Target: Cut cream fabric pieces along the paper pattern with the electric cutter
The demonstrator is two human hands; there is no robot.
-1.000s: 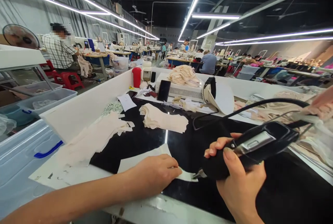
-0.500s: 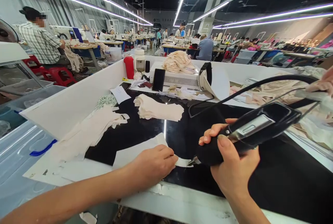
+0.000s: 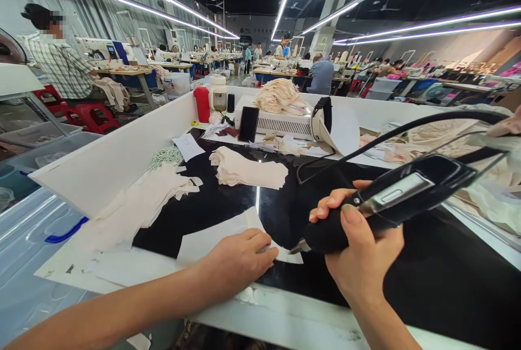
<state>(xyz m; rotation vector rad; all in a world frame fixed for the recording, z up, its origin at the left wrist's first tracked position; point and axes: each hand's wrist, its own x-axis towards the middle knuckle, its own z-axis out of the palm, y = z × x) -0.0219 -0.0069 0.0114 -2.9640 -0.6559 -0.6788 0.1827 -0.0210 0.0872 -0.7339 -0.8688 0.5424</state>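
Note:
My right hand (image 3: 364, 241) is wrapped around a black corded hand tool (image 3: 391, 195) with a grey panel; its exact kind is unclear. The tool's metal tip touches the right end of a narrow white fabric strip (image 3: 293, 256). My left hand (image 3: 244, 255) has its fingers bent and pressed together on that strip, close to a larger white sheet (image 3: 215, 237) on the black work surface (image 3: 309, 290). What lies under the left fingertips is hidden.
Stacks of cut cream fabric (image 3: 250, 168) and white pieces (image 3: 134, 209) lie beyond and to the left. At the back are a phone (image 3: 248, 124), a red cup (image 3: 202, 105) and a white vented box (image 3: 285, 125). The tool's cable (image 3: 407, 122) arches over the right side. Another person (image 3: 61, 62) sits far left.
The tool and my right hand have shifted slightly left, with the tip now further in on the strip. My left hand has hardly moved.

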